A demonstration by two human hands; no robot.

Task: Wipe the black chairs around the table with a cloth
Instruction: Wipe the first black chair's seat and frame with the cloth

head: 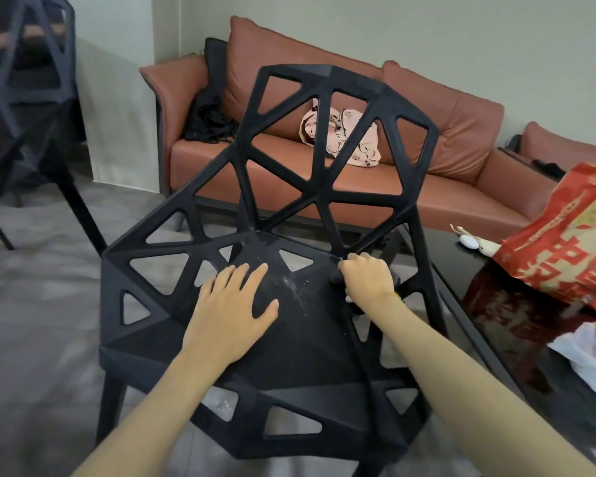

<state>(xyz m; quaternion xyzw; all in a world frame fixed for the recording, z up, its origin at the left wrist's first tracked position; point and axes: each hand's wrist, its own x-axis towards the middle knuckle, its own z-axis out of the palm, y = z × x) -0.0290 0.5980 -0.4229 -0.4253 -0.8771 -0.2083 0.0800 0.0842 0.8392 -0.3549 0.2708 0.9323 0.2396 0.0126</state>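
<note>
A black chair (289,346) with triangular cut-outs stands right in front of me, its back facing the sofa. My left hand (231,304) lies flat on the seat with its fingers spread. My right hand (367,278) is curled at the seat's right rear edge and grips a dark cloth (356,306), most of which is hidden under the hand. Whitish smears (295,287) mark the seat between my two hands. A second black chair (25,98) of the same design stands at the far left.
A brown leather sofa (444,187) runs behind the chair, with a pink patterned bundle (344,136) and black clothing (209,118) on it. At the right, a glossy black table (516,325) carries a red bag (572,242) and a white plastic bag (589,359). Grey tiled floor (38,321) lies to the left.
</note>
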